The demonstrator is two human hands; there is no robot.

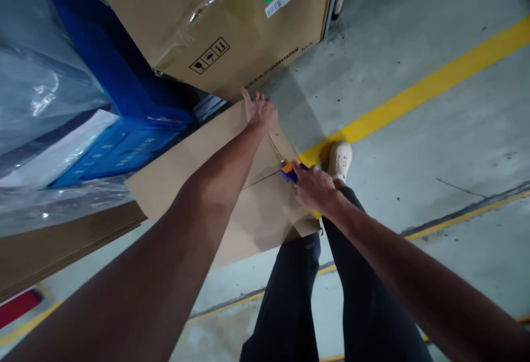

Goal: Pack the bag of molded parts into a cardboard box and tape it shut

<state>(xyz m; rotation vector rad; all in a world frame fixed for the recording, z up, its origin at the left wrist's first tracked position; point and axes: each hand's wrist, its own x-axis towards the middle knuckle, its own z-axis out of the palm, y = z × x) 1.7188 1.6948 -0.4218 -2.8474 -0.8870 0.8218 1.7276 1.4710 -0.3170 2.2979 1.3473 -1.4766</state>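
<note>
Both hands on a flat cardboard box, mid-frame.

My left hand lies spread, fingers wide, on the far edge of the cardboard box, pinning it flat so it won't shift. My right hand is wrapped around an orange-and-blue tool, its tip on the centre seam. Bigger carton looms at the top; blue crate at left; yellow floor line upper right.

Left hand reaches far forward, palm down; right hand is closed, arm bent nearer.
</note>
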